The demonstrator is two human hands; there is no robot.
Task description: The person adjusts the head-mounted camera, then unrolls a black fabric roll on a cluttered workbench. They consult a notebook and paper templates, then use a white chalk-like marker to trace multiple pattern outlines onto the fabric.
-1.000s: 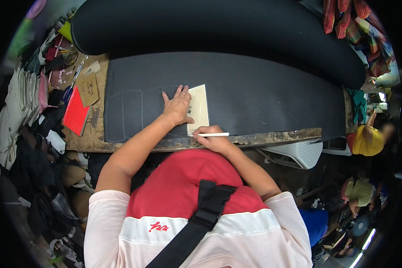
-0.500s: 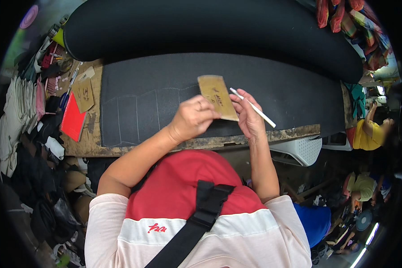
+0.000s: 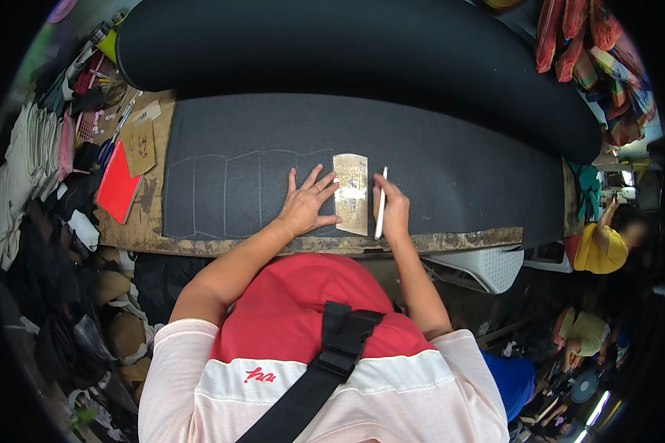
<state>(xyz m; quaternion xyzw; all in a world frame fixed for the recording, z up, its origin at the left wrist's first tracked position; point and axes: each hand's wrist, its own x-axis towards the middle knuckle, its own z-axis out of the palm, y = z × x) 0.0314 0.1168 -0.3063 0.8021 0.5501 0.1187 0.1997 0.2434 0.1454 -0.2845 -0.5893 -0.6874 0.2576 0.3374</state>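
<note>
A brown cardboard pattern piece (image 3: pixel 352 210), curved along its far edge, lies flat on black fabric (image 3: pixel 465 170). My left hand (image 3: pixel 307 202) is spread open, its fingertips touching the piece's left edge. Close by on the right, my right hand (image 3: pixel 391 209) is closed around a white marking pen (image 3: pixel 381 207), held upright alongside the piece. Pale drawn outlines (image 3: pixel 226 188) run across the fabric left of the pattern piece.
A large black fabric roll (image 3: pixel 332 48) stretches along the far side. At the left of the worn wooden table are a red notebook (image 3: pixel 117 184), another cardboard piece (image 3: pixel 140 149) and scissors (image 3: pixel 109 149). A white plastic stool (image 3: pixel 484 269) stands right of the table's near edge. Other people sit farther right.
The cardboard piece has gone from being held up and tilted to lying flat on the fabric. My left hand has opened beside it, and my right hand has lowered with the pen.
</note>
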